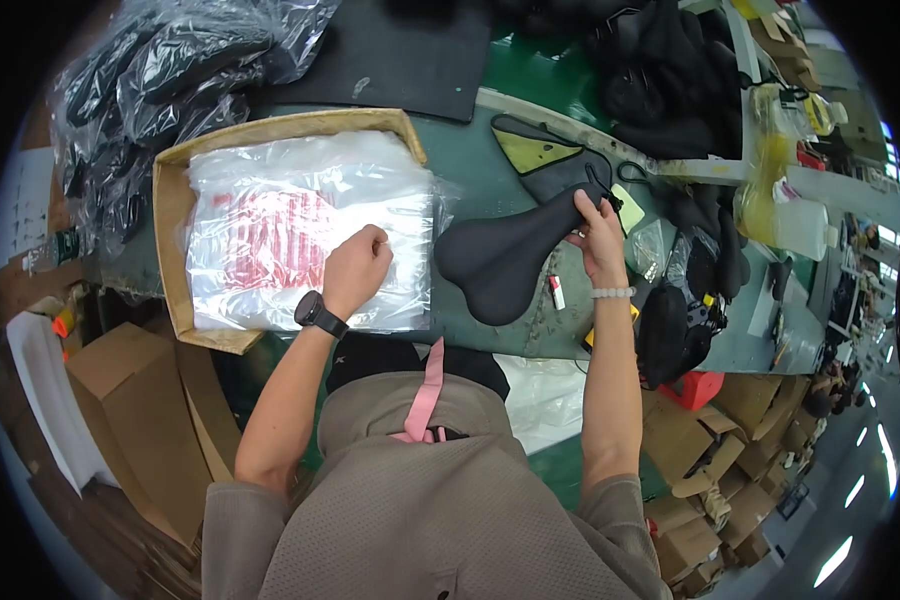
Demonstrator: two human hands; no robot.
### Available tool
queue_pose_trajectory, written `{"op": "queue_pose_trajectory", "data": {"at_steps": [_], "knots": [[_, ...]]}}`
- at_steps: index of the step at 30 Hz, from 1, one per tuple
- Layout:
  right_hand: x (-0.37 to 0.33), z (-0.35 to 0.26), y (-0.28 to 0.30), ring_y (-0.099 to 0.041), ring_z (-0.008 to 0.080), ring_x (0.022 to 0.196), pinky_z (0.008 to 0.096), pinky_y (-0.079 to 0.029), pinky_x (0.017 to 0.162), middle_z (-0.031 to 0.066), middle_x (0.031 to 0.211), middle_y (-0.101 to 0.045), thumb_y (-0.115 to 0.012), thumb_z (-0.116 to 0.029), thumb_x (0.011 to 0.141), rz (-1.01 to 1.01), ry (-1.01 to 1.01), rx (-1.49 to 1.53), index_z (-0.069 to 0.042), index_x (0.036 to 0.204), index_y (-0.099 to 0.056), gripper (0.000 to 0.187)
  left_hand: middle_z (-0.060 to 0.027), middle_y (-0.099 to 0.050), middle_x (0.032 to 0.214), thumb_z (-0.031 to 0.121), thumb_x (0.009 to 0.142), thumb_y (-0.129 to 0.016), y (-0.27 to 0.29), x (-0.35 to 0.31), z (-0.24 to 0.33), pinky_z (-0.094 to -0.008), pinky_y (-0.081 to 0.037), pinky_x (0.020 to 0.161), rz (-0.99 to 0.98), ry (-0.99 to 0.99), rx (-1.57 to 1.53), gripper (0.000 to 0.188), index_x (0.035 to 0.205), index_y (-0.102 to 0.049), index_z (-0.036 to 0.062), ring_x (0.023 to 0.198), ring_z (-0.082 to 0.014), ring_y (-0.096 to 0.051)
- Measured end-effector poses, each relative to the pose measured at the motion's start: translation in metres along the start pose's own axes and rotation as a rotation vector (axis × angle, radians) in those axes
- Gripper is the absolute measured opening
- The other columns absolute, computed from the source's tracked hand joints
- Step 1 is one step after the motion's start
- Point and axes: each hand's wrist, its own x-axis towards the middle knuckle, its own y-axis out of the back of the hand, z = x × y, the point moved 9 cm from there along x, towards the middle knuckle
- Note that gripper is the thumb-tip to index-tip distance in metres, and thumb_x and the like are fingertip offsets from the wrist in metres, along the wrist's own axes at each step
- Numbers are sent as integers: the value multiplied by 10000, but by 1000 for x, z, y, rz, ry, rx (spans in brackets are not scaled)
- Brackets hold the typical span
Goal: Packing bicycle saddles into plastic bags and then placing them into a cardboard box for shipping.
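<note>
In my right hand [600,238] is the narrow nose of a black bicycle saddle cover [505,258], its wide end pointing left over the green table. A cord loop hangs by the fingers. My left hand [358,268] is closed and rests on a stack of clear plastic bags [290,180] with red print, near their right side. Whether it pinches a bag's edge is hidden. The bags lie in a shallow cut-down cardboard box [172,245]. Just beyond the saddle cover lies a black and yellow-green fabric piece [540,150].
Plastic-wrapped black covers [160,90] are heaped at the far left, next to a dark flat board [400,60]. A small white and red lighter-like item [557,292] lies near my right wrist. More black covers [675,310] lie on the right. Cardboard boxes [130,400] stand below the table.
</note>
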Motion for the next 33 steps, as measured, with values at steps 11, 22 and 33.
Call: {"op": "queue_pose_trajectory", "data": {"at_steps": [11,22,33], "knots": [[-66,-39,19,-661,159,894,327,-582,716,66,1033,-651,-672,-195,934,61,207,322,-44,1151,-538,296,-259,-503,1317,255,736,-838,-29,-38,109,-377,-463,990,-40,78,-645,1078,1494,-147,-77,1187,-309,-547],[-129,-100,28,-685,160,801,271,-562,674,71,981,-684,-630,-197,970,273,437,364,-31,1133,-561,243,-209,-392,1411,131,736,-817,-9,-38,173,-371,-376,1089,-37,-107,-827,1181,1526,50,-14,1284,-289,-447],[-133,-89,42,-677,161,820,292,-594,664,76,1011,-655,-650,-183,950,274,415,318,-29,1143,-541,269,-226,-431,1374,66,773,-687,-3,-25,179,-359,-354,1100,-113,-161,-714,1056,1515,53,-60,1280,-285,-457]]}}
